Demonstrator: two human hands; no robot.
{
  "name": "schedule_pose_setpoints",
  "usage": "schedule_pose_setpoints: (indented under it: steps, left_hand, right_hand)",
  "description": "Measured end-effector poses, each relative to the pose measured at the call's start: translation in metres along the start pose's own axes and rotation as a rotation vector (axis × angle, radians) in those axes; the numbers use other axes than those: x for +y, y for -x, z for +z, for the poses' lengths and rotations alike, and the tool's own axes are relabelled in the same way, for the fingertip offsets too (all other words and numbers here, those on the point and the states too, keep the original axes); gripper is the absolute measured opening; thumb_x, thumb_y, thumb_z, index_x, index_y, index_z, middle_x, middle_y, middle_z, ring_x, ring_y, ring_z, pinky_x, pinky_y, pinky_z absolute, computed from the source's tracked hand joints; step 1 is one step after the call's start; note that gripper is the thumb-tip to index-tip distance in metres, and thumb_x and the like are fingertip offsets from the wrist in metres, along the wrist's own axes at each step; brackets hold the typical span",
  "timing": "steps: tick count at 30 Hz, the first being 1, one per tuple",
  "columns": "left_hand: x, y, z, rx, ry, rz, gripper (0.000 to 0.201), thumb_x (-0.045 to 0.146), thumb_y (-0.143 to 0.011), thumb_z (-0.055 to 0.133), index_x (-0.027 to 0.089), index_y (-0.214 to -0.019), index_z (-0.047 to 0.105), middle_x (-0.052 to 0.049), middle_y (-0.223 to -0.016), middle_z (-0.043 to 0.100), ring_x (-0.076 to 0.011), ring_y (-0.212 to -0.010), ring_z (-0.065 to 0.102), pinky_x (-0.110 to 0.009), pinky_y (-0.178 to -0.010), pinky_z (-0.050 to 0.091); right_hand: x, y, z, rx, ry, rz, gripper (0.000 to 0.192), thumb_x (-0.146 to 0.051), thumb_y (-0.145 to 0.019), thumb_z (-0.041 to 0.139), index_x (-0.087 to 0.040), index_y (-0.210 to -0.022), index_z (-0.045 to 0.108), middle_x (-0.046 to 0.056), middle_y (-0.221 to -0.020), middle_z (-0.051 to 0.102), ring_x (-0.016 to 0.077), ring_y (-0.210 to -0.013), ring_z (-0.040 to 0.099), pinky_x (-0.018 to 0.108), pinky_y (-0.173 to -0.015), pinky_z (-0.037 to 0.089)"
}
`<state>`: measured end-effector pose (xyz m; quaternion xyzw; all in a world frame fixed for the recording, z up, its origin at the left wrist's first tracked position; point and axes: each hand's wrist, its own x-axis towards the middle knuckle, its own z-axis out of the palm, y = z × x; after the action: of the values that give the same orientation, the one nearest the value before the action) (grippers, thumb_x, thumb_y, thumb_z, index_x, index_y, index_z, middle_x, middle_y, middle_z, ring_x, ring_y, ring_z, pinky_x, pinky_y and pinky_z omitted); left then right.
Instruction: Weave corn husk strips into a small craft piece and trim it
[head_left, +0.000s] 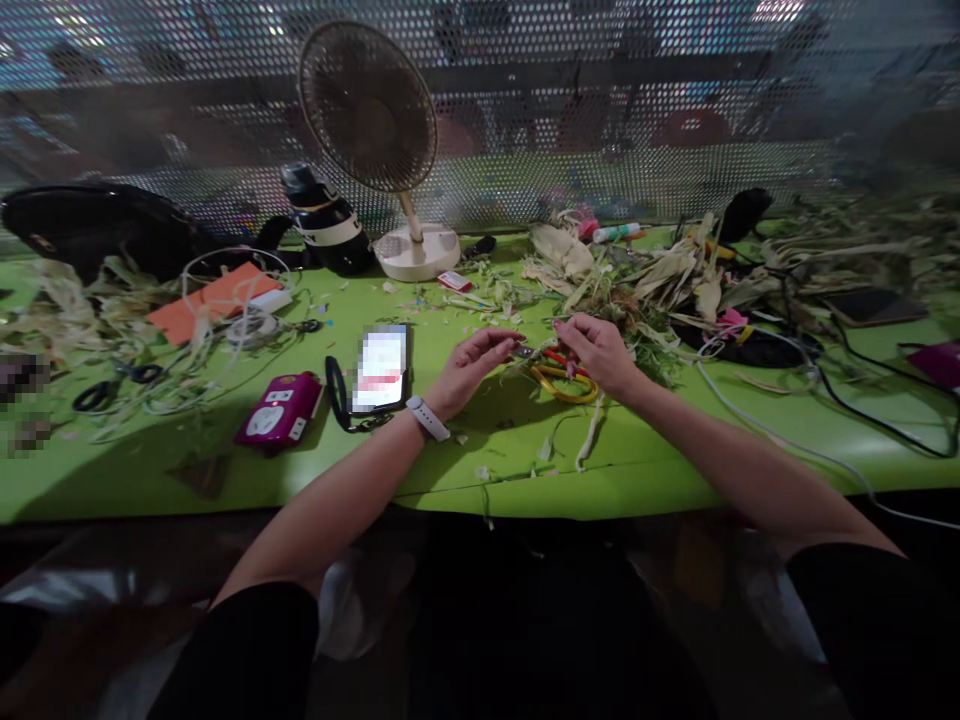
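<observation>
Scissors (564, 397), yellow-handled: lay at my left hand's (480, 362) three o'clock, pointing ten, right hand (600, 350) nearer, both grips indeterminable.

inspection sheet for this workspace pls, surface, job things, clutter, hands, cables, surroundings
surface: green tabletop, strewn with plant scraps
job's things: yellow-handled scissors by the hands; pale husk-like leaves heaped beyond
clutter: lit phone, magenta socket block, black bottle
hands: left hand and right hand facing each other, apart; anything pinched too small to tell
cables: white cable at right runs past the front edge; black cable nearby
surroundings: fan, perforated screen behind
</observation>
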<state>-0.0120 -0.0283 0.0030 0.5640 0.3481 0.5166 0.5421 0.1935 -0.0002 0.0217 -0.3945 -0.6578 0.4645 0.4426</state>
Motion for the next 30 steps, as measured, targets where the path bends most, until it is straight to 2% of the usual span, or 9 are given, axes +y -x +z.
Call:
schedule_pose_setpoints:
  steps: [5, 8, 12, 15, 18, 21, 23, 26, 30]
  left_hand:
    - [-0.007, 0.003, 0.009, -0.102, -0.057, 0.000, 0.045, 0.032, -0.065, 0.083, 0.018, -0.105, 0.068, -0.009, -0.108, 0.070, -0.0172, -0.095, 0.066, -0.031, -0.090, 0.051]
    - [-0.010, 0.003, 0.013, -0.106, -0.016, -0.020, 0.037, 0.039, -0.069, 0.079, 0.016, -0.097, 0.069, -0.007, -0.093, 0.072, -0.0149, -0.081, 0.067, -0.031, -0.082, 0.054]
    - [-0.007, 0.003, 0.014, -0.098, 0.104, -0.133, 0.033, 0.042, -0.071, 0.077, 0.015, -0.086, 0.068, -0.003, -0.084, 0.069, -0.0121, -0.074, 0.065, -0.029, -0.078, 0.054]
    - [-0.004, 0.004, 0.013, -0.099, 0.138, -0.166, 0.032, 0.041, -0.071, 0.077, 0.014, -0.085, 0.066, -0.003, -0.083, 0.068, -0.0106, -0.073, 0.064, -0.026, -0.076, 0.054]
    - [-0.001, 0.003, 0.012, -0.068, 0.172, -0.176, 0.032, 0.039, -0.072, 0.077, 0.014, -0.085, 0.064, -0.002, -0.080, 0.066, -0.0104, -0.071, 0.062, -0.025, -0.071, 0.053]
    - [0.003, 0.001, 0.010, 0.013, 0.237, -0.206, 0.031, 0.037, -0.070, 0.078, 0.016, -0.084, 0.061, 0.000, -0.077, 0.065, -0.0093, -0.067, 0.060, -0.022, -0.064, 0.051]
    - [0.006, -0.001, 0.008, 0.074, 0.275, -0.243, 0.031, 0.035, -0.068, 0.079, 0.016, -0.082, 0.059, 0.001, -0.075, 0.065, -0.0086, -0.063, 0.059, -0.019, -0.056, 0.047]
    - [0.009, -0.003, 0.005, 0.150, 0.303, -0.296, 0.031, 0.033, -0.066, 0.078, 0.017, -0.082, 0.058, 0.001, -0.073, 0.064, -0.0084, -0.061, 0.058, -0.015, -0.045, 0.037]
    - [0.005, -0.005, 0.001, 0.218, 0.324, -0.266, 0.032, 0.034, -0.066, 0.079, 0.016, -0.081, 0.058, 0.002, -0.070, 0.062, -0.0050, -0.056, 0.054, -0.013, -0.041, 0.029]
  right_hand:
    - [-0.005, 0.006, 0.008, -0.070, 0.043, 0.031, 0.055, -0.072, -0.072, 0.060, -0.020, -0.060, 0.048, -0.007, -0.041, 0.044, 0.0078, -0.033, 0.042, 0.023, -0.037, 0.034]
    - [-0.006, 0.007, 0.011, -0.135, 0.024, 0.056, 0.055, -0.072, -0.071, 0.061, -0.020, -0.060, 0.050, -0.007, -0.041, 0.046, 0.0072, -0.034, 0.042, 0.023, -0.038, 0.035]
    - [-0.001, 0.003, 0.008, -0.039, -0.074, 0.042, 0.051, -0.069, -0.075, 0.059, -0.021, -0.063, 0.048, -0.007, -0.043, 0.046, 0.0075, -0.036, 0.043, 0.023, -0.042, 0.038]
    - [-0.001, -0.001, 0.001, 0.017, -0.028, 0.019, 0.051, -0.071, -0.079, 0.052, -0.021, -0.068, 0.048, -0.006, -0.047, 0.048, 0.0087, -0.041, 0.046, 0.024, -0.048, 0.041]
    - [-0.012, -0.001, -0.010, -0.111, 0.251, -0.014, 0.044, -0.063, -0.084, 0.049, -0.021, -0.073, 0.050, -0.003, -0.055, 0.051, 0.0105, -0.049, 0.049, 0.025, -0.052, 0.040]
    - [-0.025, 0.002, -0.019, -0.447, 0.786, -0.048, 0.024, -0.042, -0.078, 0.060, -0.019, -0.082, 0.058, 0.004, -0.078, 0.062, 0.0154, -0.067, 0.055, 0.027, -0.059, 0.040]
    - [-0.030, 0.006, -0.020, -0.569, 1.094, -0.079, 0.024, -0.036, -0.073, 0.061, -0.017, -0.086, 0.060, 0.010, -0.090, 0.063, 0.0208, -0.077, 0.056, 0.029, -0.060, 0.039]
    - [-0.030, 0.011, -0.016, -0.598, 1.287, -0.142, 0.035, -0.035, -0.070, 0.059, -0.013, -0.098, 0.059, 0.015, -0.098, 0.061, 0.0271, -0.089, 0.057, 0.031, -0.065, 0.041]
    - [-0.027, 0.012, -0.014, -0.561, 1.299, -0.174, 0.047, -0.038, -0.071, 0.058, -0.010, -0.109, 0.055, 0.017, -0.105, 0.060, 0.0300, -0.096, 0.056, 0.034, -0.074, 0.044]
